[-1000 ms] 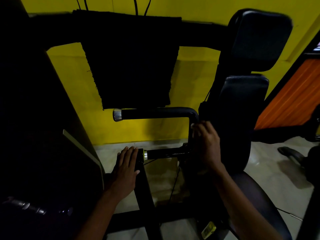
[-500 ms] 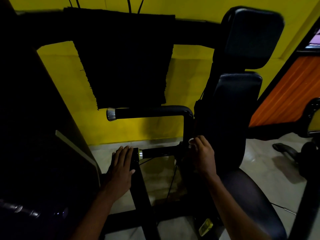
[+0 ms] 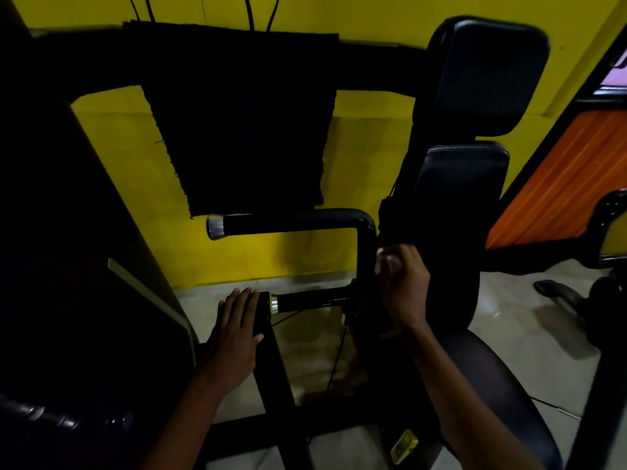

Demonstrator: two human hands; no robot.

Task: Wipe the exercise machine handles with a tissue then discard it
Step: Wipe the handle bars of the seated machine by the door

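Yellow wall behind; my right hand [image 3: 403,286] fingers pinch the tissue [image 3: 385,262] beside the handle [image 3: 366,252], left hand [image 3: 235,329] flat, fingers together. Dim light: I might miss spots.

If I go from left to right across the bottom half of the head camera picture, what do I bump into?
Left hand lying flat → lower handle with its shiny ring → right hand clutching a pale tissue against the upright bar → black seat → grey floor.

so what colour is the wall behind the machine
Yellow wall, clearest in the head view.
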